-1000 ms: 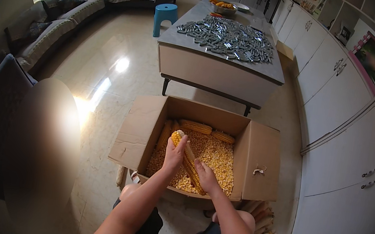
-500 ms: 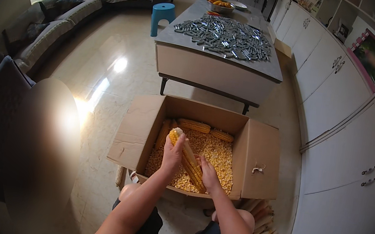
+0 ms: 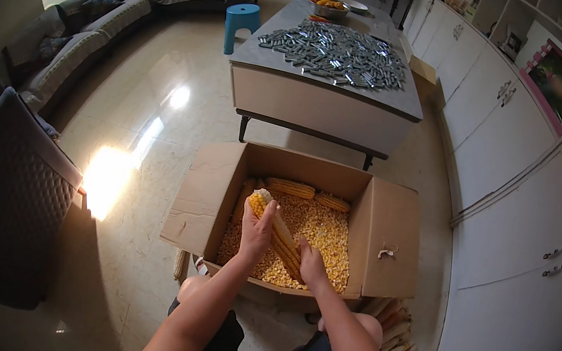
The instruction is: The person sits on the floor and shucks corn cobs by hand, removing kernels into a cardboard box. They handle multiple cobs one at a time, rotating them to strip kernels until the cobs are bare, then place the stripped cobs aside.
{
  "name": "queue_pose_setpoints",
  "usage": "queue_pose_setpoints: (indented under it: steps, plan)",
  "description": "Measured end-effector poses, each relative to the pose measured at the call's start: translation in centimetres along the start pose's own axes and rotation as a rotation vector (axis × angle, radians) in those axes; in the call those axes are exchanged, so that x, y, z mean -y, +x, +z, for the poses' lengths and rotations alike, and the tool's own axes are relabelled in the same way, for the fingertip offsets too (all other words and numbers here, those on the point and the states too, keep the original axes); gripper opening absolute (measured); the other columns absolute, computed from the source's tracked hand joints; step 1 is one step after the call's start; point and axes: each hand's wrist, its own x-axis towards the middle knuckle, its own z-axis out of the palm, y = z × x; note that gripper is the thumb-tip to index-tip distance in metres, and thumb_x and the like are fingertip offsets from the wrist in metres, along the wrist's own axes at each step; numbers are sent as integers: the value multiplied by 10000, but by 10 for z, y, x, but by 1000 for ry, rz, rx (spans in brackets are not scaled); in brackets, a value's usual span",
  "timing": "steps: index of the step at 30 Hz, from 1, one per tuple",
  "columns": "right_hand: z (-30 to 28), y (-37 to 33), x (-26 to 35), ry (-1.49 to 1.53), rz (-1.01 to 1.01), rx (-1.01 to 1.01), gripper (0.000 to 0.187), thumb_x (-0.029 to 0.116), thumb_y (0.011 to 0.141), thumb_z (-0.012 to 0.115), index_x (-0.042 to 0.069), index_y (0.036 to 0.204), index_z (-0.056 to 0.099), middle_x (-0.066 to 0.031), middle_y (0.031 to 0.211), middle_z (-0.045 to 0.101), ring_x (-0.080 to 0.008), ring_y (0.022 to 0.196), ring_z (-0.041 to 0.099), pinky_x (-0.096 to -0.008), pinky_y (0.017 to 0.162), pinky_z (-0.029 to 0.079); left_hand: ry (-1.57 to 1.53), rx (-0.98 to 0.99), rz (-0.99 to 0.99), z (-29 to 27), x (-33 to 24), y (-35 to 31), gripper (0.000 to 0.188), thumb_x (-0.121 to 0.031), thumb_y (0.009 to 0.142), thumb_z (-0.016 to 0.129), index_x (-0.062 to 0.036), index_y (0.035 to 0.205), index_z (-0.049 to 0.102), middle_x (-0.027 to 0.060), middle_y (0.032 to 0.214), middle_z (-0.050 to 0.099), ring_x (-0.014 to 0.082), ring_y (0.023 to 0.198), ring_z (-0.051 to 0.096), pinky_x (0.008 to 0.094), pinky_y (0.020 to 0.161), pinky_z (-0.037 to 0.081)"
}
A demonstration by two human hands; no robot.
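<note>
A partly stripped corn cob (image 3: 283, 240) slants over an open cardboard box (image 3: 201, 196). Near its pale upper end, my left hand (image 3: 256, 231) is closed around it. My right hand (image 3: 312, 265) is closed at its lower right side, fingers bent against the rows; the fingertips are partly hidden. Yellow kernels are left at the top and along the lower part, with a paler strip between. Below both hands, loose corn kernels (image 3: 331, 237) cover the box bottom. Against its far wall lie more ears of corn (image 3: 291, 188).
Beyond the box stands a grey-topped table (image 3: 247, 61) with many small metallic cylinders (image 3: 343, 54) and a bowl of corn (image 3: 328, 10). Stripped cobs (image 3: 398, 342) lie by my right knee. A dark chair (image 3: 15, 201) is at left, white cabinets (image 3: 510, 297) at right.
My right hand's fingers have curled in more against the cob. The cob and left hand have shifted slightly left. A blurred shape in front of the chair is gone.
</note>
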Motion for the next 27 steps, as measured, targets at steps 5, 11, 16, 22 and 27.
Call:
queue_pose_setpoints:
  steps: [5, 11, 16, 22, 27]
  plan:
    - [-12, -3, 10, 22, 178, 87, 560, 512, 911, 341, 33, 666, 497, -10, 571, 372, -135, 569, 371, -316, 577, 341, -70, 9, -86, -5, 2, 3, 290, -275, 862, 563, -82, 1042, 442, 21, 874, 516, 100, 792, 516, 241, 712, 431]
    - [-1, 5, -14, 82, -33, 44, 591, 530, 897, 361, -9, 895, 604, -46, 689, 509, -142, 686, 469, -290, 689, 393, -20, 49, -70, -3, 4, 3, 300, -274, 870, 555, -69, 1054, 436, 24, 887, 517, 99, 796, 505, 252, 708, 428]
    - [-13, 8, -4, 105, 191, 154, 589, 529, 892, 378, -10, 1059, 548, -73, 788, 556, -161, 746, 511, -296, 723, 402, -47, 21, -89, 1, -4, 1, 283, -294, 870, 546, -81, 1024, 443, 32, 856, 533, 111, 758, 515, 264, 699, 435]
    - [-22, -15, 43, 161, 132, 429, 498, 420, 917, 408, -18, 1143, 479, -92, 892, 609, -137, 718, 590, -243, 635, 477, -338, -89, -190, -21, 10, 19, 262, -320, 847, 559, -103, 951, 453, 48, 803, 555, 144, 729, 538, 292, 673, 454]
    - [-11, -5, 4, 94, -87, 161, 465, 369, 933, 404, -44, 1133, 479, -66, 983, 566, -127, 893, 517, -242, 810, 403, -252, -38, -155, -15, 3, 16, 260, -307, 840, 570, -107, 959, 455, 47, 812, 553, 143, 732, 535, 279, 680, 450]
